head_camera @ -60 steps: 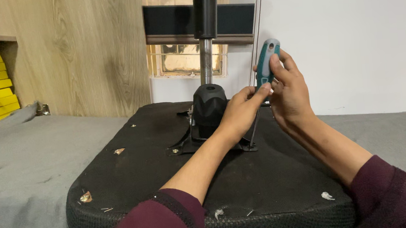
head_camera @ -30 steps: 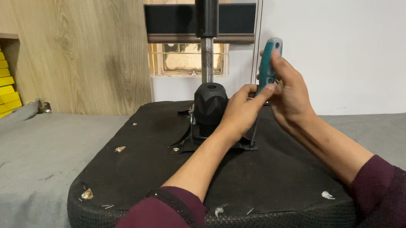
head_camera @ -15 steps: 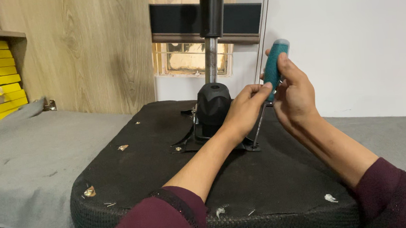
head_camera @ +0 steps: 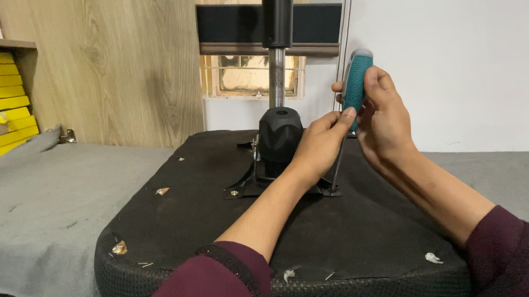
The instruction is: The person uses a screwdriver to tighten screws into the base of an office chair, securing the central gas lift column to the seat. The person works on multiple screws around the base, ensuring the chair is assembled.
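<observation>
So the teal-handled screwdriver (head_camera: 356, 84) stands nearly upright, right hand (head_camera: 383, 120) wrapped closed around the handle, left hand (head_camera: 319, 145) pinching the shaft just under that grip with its fingertips. Straight down from the grip the tip sits at a corner of the black metal bracket (head_camera: 261, 183), which lies flat on the upside-down black seat cushion (head_camera: 371, 228). Just left of the hands the black column boot (head_camera: 279, 138) and steel post rise out of the bracket. A screw head shows at the bracket's far left foot, so I'd guess that one is in and this corner is being worked; can't tell about the others. Grey bench cloth (head_camera: 36, 204) further out
</observation>
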